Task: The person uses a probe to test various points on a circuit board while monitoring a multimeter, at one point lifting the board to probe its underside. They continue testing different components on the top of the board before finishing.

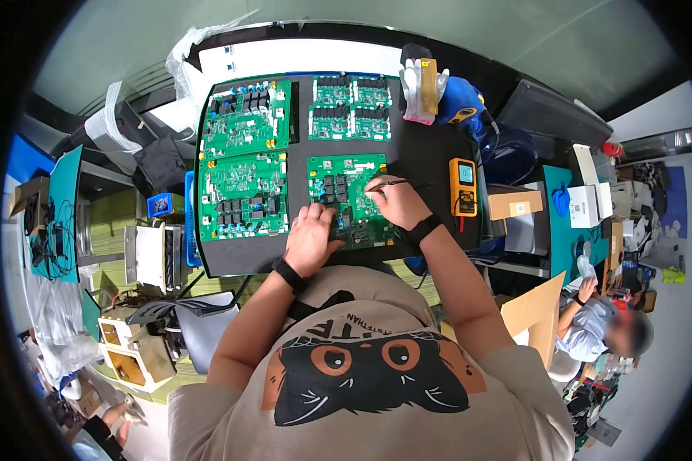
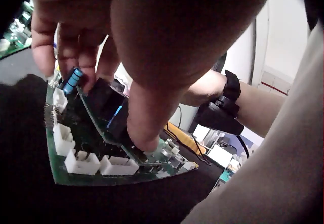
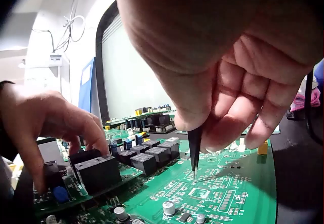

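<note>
On the dark work mat lies a green circuit board (image 1: 370,201) with black relays (image 3: 157,155) and white connectors (image 2: 82,162). My right hand (image 1: 402,206) pinches black pointed tweezers (image 3: 195,150), whose tips meet the board beside a square chip outline. At the board's near left part, my left hand (image 1: 309,240) rests with fingers and thumb spread over a raised small board (image 2: 96,117). Its thumb presses down on one side of a black block-shaped component (image 3: 98,174), and the fingers reach the other side, near a blue cylindrical component (image 2: 73,80).
Two larger circuit boards (image 1: 242,196) lie at the left of the mat (image 1: 300,253). Several small boards (image 1: 350,123) sit at the back. An orange multimeter (image 1: 463,184) is on the right, with a blue tool (image 1: 460,100) behind it. Another person (image 1: 592,326) sits far right.
</note>
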Available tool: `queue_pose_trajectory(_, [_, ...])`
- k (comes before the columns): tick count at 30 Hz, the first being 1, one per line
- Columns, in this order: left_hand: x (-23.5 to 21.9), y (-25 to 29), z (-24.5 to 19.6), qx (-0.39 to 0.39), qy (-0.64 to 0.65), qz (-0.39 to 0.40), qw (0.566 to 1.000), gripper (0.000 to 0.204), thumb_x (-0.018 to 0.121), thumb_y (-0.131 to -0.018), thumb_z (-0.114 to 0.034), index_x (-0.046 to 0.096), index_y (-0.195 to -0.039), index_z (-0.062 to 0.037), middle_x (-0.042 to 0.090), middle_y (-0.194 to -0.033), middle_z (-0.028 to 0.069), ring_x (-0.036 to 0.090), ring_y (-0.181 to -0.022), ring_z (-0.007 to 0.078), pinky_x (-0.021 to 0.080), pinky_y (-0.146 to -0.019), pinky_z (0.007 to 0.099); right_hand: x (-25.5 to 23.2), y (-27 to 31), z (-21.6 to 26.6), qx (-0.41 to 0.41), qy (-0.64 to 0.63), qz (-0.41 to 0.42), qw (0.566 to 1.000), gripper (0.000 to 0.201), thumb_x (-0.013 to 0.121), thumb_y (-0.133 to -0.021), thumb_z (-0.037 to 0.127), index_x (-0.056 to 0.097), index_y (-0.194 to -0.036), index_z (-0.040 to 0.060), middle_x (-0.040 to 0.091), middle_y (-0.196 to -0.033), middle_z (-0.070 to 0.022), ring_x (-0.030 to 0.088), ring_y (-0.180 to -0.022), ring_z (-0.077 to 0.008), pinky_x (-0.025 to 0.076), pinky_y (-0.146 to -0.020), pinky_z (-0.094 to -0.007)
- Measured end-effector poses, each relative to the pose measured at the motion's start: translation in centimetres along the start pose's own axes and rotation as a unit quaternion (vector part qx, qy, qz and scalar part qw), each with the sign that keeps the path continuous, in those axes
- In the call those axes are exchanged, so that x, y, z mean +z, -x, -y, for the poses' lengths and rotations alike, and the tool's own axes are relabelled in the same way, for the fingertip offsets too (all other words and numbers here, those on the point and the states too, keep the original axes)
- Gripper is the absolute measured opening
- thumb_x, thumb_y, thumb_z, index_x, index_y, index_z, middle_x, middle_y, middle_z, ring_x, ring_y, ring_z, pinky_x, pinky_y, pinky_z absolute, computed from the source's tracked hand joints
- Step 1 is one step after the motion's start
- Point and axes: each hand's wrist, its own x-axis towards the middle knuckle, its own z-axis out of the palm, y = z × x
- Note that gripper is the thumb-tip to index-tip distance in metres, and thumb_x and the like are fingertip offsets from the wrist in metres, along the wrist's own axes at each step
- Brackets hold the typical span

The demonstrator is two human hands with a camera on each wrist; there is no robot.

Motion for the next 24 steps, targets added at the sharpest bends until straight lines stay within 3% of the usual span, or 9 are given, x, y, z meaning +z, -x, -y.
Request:
queue_pose_trajectory(9, [-0.3, -0.3, 0.1, 0.004, -0.004, 0.013, 1.000, 0.068, 0.087, -0.068, -0.021, 0.057, -0.126, -0.0029, 0.055, -0.120, 0.0149, 0.053, -0.115, 0.0358, 0.047, -0.098, 0.0451, 0.3, 0.0, 0.1, 0.019, 0.022, 0.001, 1.000, 0.014, 0.061, -0.091, 0.015, 0.069, -0.093, 0.0033, 0.069, -0.092, -0.0179, 0.066, -0.088, -0.0387, 0.053, -0.079, -0.0454])
queue_pose_trajectory(11, [-0.1, -0.4, 0.2, 0.008, -0.004, 0.010, 1.000, 0.068, 0.087, -0.068, -0.021, 0.057, -0.127, -0.0030, 0.055, -0.120, 0.0150, 0.053, -0.115, 0.0359, 0.047, -0.098, 0.0451, 0.3, 0.0, 0.3, 0.016, 0.037, -0.006, 0.999, 0.015, 0.065, -0.091, 0.014, 0.070, -0.095, 0.0008, 0.071, -0.094, -0.0159, 0.069, -0.088, -0.0344, 0.055, -0.078, -0.0397])
queue_pose_trajectory(15, [0.1, -0.2, 0.2, -0.003, -0.012, 0.023, 1.000, 0.069, 0.086, -0.069, -0.024, 0.057, -0.129, -0.0050, 0.055, -0.125, 0.0140, 0.053, -0.118, 0.0336, 0.047, -0.097, 0.0454, 0.4, 0.4, 0.3, 0.032, 0.037, -0.008, 0.999, 0.013, 0.066, -0.090, 0.013, 0.070, -0.094, 0.0010, 0.071, -0.094, -0.0157, 0.069, -0.088, -0.0342, 0.055, -0.078, -0.0400])
queue_pose_trajectory(17, [0.2, -0.1, 0.2, 0.000, -0.005, 0.007, 1.000, 0.070, 0.087, -0.068, -0.022, 0.056, -0.129, -0.0043, 0.055, -0.123, 0.0144, 0.053, -0.116, 0.0345, 0.047, -0.098, 0.0450, 0.8, 0.7, 0.3, 0.024, -0.002, -0.050, 0.998, 0.010, 0.063, -0.091, 0.013, 0.067, -0.092, 0.0043, 0.068, -0.091, -0.0167, 0.066, -0.090, -0.0372, 0.053, -0.079, -0.0458])
queue_pose_trajectory(24, [0.4, 0.9, -0.7, -0.022, 0.008, -0.015, 1.000, 0.071, 0.085, -0.070, -0.019, 0.056, -0.133, -0.0042, 0.057, -0.126, 0.0125, 0.053, -0.118, 0.0329, 0.047, -0.099, 0.0431, 0.4, 1.1, 0.8, 0.023, -0.004, -0.058, 0.998, 0.010, 0.065, -0.092, 0.013, 0.067, -0.095, 0.0038, 0.069, -0.095, -0.0155, 0.067, -0.092, -0.0350, 0.054, -0.079, -0.0421])
